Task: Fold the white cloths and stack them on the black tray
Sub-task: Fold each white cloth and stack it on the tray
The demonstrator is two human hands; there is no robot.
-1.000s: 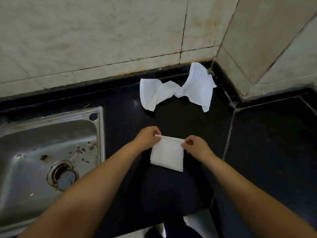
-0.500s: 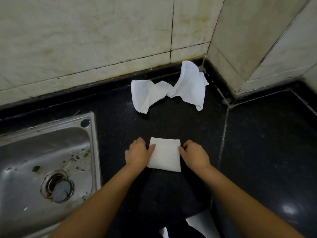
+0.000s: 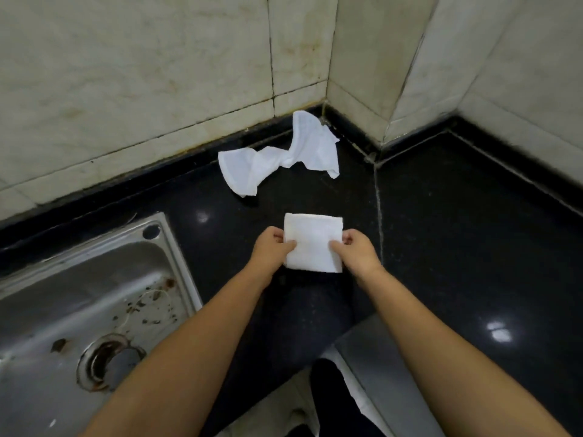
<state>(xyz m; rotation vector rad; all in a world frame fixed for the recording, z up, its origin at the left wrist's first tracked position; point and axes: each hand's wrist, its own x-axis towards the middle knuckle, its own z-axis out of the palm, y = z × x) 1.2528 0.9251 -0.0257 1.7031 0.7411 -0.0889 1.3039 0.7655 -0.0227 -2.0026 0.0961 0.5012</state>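
My left hand (image 3: 273, 247) pinches the left edge of the folded white cloth (image 3: 313, 242), thumb on top and fingers curled under. My right hand (image 3: 356, 251) pinches the right edge the same way. The cloth is a small neat square, held flat just above or on the black countertop (image 3: 457, 231), near the middle of its front edge; I cannot tell whether it touches the surface.

To do this step well, I judge I should keep both pinches level so the layers stay aligned, and lift evenly so no corner droops open.

Farther back, the crumpled white cloth (image 3: 277, 159) lies twisted near the counter's rear corner, just beside the tiled wall (image 3: 157, 74), not yet folded. The steel sink (image 3: 79, 294) sits at the counter's left edge. No black tray is in view, so I cannot tell where the stack belongs.
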